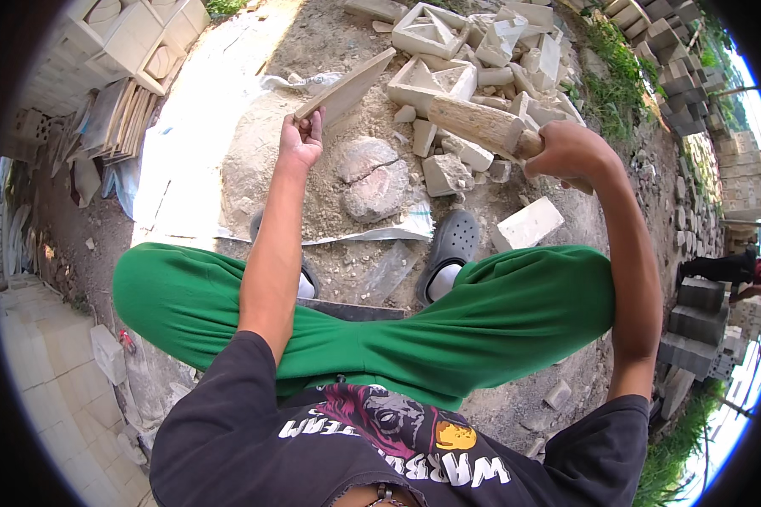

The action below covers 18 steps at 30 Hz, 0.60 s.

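My left hand (303, 139) is closed on one end of a thin, pale flat board (347, 89), which slants up and away to the right. I cannot make out whether the board is wood or stone. My right hand (571, 152) grips the narrow handle of a wooden mallet (475, 123). Its thick, worn head points left, above broken blocks. Between my hands, nearer to me, a round grey stone (372, 180) with a crack across it lies in crumbled dust. Neither the board nor the mallet touches the other.
A dusty white sheet (177, 169) spreads under the stone. Pale broken blocks (431, 80) are heaped ahead to the right, and a loose block (528, 224) lies by my right shoe (452, 249). Stacked boards (114, 118) stand left. A person (727, 269) is at far right.
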{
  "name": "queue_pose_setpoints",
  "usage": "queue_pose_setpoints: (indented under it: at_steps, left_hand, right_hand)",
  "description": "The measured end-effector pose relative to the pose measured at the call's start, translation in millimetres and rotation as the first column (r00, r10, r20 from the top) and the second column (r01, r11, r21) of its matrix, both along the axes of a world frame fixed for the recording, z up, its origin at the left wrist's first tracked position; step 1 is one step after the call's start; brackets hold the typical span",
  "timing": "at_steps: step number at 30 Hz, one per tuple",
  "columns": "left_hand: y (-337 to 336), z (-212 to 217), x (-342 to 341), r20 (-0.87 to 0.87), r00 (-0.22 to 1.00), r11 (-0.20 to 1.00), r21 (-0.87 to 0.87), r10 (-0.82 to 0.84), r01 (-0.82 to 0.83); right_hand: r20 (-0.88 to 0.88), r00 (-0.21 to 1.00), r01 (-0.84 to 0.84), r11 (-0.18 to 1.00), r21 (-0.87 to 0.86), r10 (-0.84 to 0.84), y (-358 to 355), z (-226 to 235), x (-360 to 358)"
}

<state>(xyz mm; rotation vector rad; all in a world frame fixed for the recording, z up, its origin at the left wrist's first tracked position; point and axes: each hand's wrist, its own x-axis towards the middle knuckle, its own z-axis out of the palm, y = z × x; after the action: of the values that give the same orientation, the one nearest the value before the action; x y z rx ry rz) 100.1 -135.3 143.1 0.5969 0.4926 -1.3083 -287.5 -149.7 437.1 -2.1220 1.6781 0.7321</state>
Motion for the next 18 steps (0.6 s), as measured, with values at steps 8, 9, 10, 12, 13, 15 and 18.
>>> queue_pose_setpoints:
  at_steps: [8, 9, 10, 12, 13, 15, 18]
  left_hand:
    - [81.1, -68.8, -72.3, 0.249, 0.926, 0.955, -0.014, -0.282, 0.295]
    - [90.5, -73.6, -79.2, 0.258, 0.922, 0.955, 0.010, -0.289, 0.297]
    - [97.6, -78.0, -81.4, 0.258, 0.922, 0.957, 0.041, -0.288, 0.287]
    - [109.8, -88.8, -83.0, 0.259, 0.923, 0.958, 0.103, -0.284, 0.266]
    - [115.6, -95.2, -81.8, 0.261, 0.918, 0.951, 0.152, -0.300, 0.268]
    - [125.8, -103.5, -79.5, 0.259, 0.907, 0.930, 0.247, -0.333, 0.271]
    - [144.2, -109.8, -88.9, 0.464, 0.757, 0.819, 0.551, -0.460, 0.160]
  right_hand:
    - [-0.044, 0.999, 0.000, 0.999, 0.032, 0.001, -2.4, -3.6, -5.3]
    - [-0.052, 0.999, 0.001, 0.999, 0.033, 0.001, -1.5, -1.8, -4.1]
    - [-0.059, 0.998, 0.000, 0.999, 0.034, 0.002, -0.1, 0.2, -2.9]
    - [-0.042, 0.999, 0.010, 0.999, 0.046, -0.008, 2.1, 3.4, -1.8]
    - [-0.033, 0.999, 0.014, 0.998, 0.053, -0.013, 2.7, 3.6, -0.9]
    - [-0.044, 0.999, 0.023, 0.997, 0.068, -0.020, 1.9, 2.1, -1.2]
    - [-0.049, 0.999, 0.015, 0.996, 0.084, -0.011, -0.4, 0.1, -2.1]
